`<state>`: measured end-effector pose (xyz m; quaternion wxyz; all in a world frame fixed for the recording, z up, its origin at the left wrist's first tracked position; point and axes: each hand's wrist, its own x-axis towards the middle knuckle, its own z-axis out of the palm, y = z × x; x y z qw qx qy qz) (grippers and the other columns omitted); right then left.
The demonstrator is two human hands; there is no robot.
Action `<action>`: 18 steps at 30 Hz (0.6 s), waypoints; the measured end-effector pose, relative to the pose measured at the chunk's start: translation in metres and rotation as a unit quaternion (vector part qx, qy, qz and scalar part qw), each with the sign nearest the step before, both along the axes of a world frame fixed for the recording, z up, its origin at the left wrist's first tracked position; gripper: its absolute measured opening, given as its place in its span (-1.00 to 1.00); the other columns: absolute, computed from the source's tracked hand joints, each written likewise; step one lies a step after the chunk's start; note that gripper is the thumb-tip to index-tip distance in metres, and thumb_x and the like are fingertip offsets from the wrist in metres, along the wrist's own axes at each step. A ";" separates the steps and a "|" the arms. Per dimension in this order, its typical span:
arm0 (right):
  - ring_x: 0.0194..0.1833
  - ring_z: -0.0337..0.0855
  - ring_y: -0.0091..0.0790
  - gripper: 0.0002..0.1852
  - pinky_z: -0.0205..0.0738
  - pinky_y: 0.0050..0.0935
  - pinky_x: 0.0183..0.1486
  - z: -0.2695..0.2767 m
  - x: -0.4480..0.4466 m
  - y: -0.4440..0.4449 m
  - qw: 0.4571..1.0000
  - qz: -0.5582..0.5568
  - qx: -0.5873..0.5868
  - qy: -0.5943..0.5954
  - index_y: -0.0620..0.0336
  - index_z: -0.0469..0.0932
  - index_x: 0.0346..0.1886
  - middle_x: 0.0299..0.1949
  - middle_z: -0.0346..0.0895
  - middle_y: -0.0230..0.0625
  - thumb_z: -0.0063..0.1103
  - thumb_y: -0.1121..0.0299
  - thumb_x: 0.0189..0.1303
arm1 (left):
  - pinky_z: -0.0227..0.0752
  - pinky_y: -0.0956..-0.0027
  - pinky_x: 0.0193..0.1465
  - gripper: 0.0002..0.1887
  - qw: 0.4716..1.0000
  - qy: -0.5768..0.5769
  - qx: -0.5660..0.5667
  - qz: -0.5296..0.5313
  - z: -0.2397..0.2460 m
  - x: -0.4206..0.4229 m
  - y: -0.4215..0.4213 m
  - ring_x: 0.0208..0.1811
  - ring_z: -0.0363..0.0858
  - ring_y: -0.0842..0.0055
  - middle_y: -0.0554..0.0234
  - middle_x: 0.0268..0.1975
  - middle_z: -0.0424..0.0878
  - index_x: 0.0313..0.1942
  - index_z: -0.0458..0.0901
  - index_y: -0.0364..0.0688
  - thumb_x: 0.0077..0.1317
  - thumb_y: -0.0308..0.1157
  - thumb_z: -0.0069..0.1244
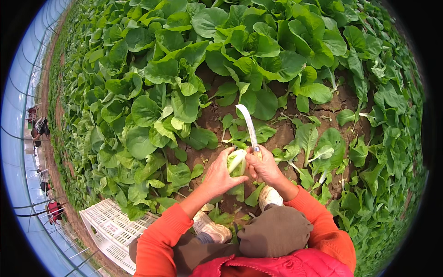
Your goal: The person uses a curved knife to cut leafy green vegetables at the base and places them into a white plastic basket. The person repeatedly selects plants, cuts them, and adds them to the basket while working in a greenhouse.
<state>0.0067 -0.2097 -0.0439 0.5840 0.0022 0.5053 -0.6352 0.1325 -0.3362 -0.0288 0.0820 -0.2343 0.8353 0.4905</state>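
Observation:
My left hand is wrapped around a leafy green head, its pale stem base turned up and away from me. In my right hand is the handle of a harvesting knife with a curved, hooked steel blade pointing away from me. The right fingertips touch the side of the stem base, while the blade stands clear of it. Beneath both hands, cut loose leaves lie on cracked brown soil.
Standing leafy greens crowd ahead and on both sides. A white slatted plastic crate is at my left, near my shoes. Along the far left run the greenhouse's plastic wall and metal hoops, with people near it.

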 end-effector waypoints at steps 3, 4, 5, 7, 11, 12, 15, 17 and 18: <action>-0.70 0.24 -0.71 -0.61 0.12 -0.72 -0.75 -0.023 -0.005 -0.002 0.979 -0.015 -0.019 -0.204 0.26 0.45 -0.21 -0.55 0.35 -0.49 0.06 0.05 0.30 | 0.36 0.17 0.08 -0.33 1.000 -0.013 -0.003 0.000 -0.013 0.001 -0.007 0.01 0.50 0.05 -0.11 -0.03 0.50 0.05 0.37 -0.28 -0.11 -0.25 0.20; -0.68 0.20 -0.73 -0.64 0.11 -0.74 -0.75 -0.027 -0.007 -0.001 0.971 -0.025 -0.009 -0.236 0.29 0.50 -0.16 -0.51 0.34 -0.50 0.08 0.11 0.30 | 0.36 0.19 0.08 -0.40 0.998 -0.057 0.026 -0.013 -0.008 -0.003 -0.009 -0.02 0.50 0.05 -0.09 -0.08 0.52 0.00 0.43 -0.27 -0.11 -0.30 0.17; -0.69 0.19 -0.74 -0.67 0.15 -0.72 -0.72 -0.036 -0.009 0.002 0.953 -0.037 -0.035 -0.297 0.28 0.50 -0.10 -0.49 0.35 -0.50 0.13 0.18 0.27 | 0.35 0.20 0.08 -0.47 0.993 -0.100 0.055 -0.027 -0.003 -0.006 -0.010 -0.05 0.51 0.05 -0.07 -0.12 0.54 -0.06 0.48 -0.27 -0.12 -0.34 0.14; -0.69 0.19 -0.74 -0.73 0.18 -0.71 -0.70 -0.037 -0.015 -0.003 0.948 -0.015 -0.054 -0.313 0.26 0.51 -0.16 -0.50 0.35 -0.53 0.18 0.25 0.24 | 0.37 0.18 0.00 -0.50 0.992 -0.104 0.018 -0.063 0.006 -0.006 -0.012 -0.12 0.54 0.07 -0.11 -0.23 0.57 -0.09 0.49 -0.27 -0.13 -0.34 0.09; -0.70 0.20 -0.73 -0.83 0.10 -0.70 -0.73 -0.043 -0.021 -0.003 0.985 -0.103 -0.020 -0.133 0.17 0.48 -0.35 -0.59 0.33 -0.56 0.23 0.32 0.20 | 0.43 0.11 -0.19 -0.59 0.989 -0.091 -0.079 -0.083 0.010 -0.005 -0.024 -0.28 0.57 0.05 -0.11 -0.40 0.56 -0.23 0.47 -0.34 -0.14 -0.37 0.08; -0.68 0.25 -0.75 -0.81 0.12 -0.71 -0.70 -0.042 -0.031 0.002 0.991 -0.116 0.050 0.040 0.15 0.46 -0.39 -0.61 0.34 -0.57 0.25 0.29 0.19 | 0.44 0.11 -0.21 -0.61 0.987 -0.101 -0.090 -0.081 0.010 -0.011 -0.030 -0.31 0.57 0.04 -0.10 -0.42 0.56 -0.25 0.47 -0.35 -0.14 -0.38 0.07; -0.58 0.41 -0.26 -0.68 0.31 -0.30 -0.49 -0.064 -0.042 0.021 0.783 0.126 0.175 0.584 0.28 0.39 -0.43 -0.62 0.36 -0.20 0.32 0.26 0.10 | 0.51 0.25 -0.30 -0.72 0.923 -0.139 -0.310 -0.181 -0.005 -0.019 -0.057 -0.38 0.63 0.18 -0.02 -0.45 0.58 -0.36 0.46 -0.33 -0.11 -0.44 0.11; -0.54 0.39 -0.12 -0.66 0.29 -0.22 -0.43 -0.058 -0.032 0.024 0.775 0.143 0.162 0.593 0.32 0.38 -0.41 -0.60 0.35 -0.10 0.29 0.24 0.11 | 0.51 0.31 -0.36 -0.75 0.868 -0.158 -0.421 -0.210 -0.022 -0.026 -0.080 -0.36 0.65 0.30 0.05 -0.36 0.58 -0.35 0.52 -0.27 -0.09 -0.44 0.13; -0.52 0.39 -0.05 -0.65 0.29 -0.18 -0.41 -0.055 -0.032 0.028 0.769 0.150 0.162 0.599 0.34 0.37 -0.41 -0.60 0.34 -0.05 0.28 0.24 0.11 | 0.50 0.35 -0.37 -0.77 0.839 -0.186 -0.453 -0.237 -0.022 -0.037 -0.092 -0.34 0.65 0.36 0.10 -0.31 0.58 -0.34 0.55 -0.22 -0.07 -0.43 0.12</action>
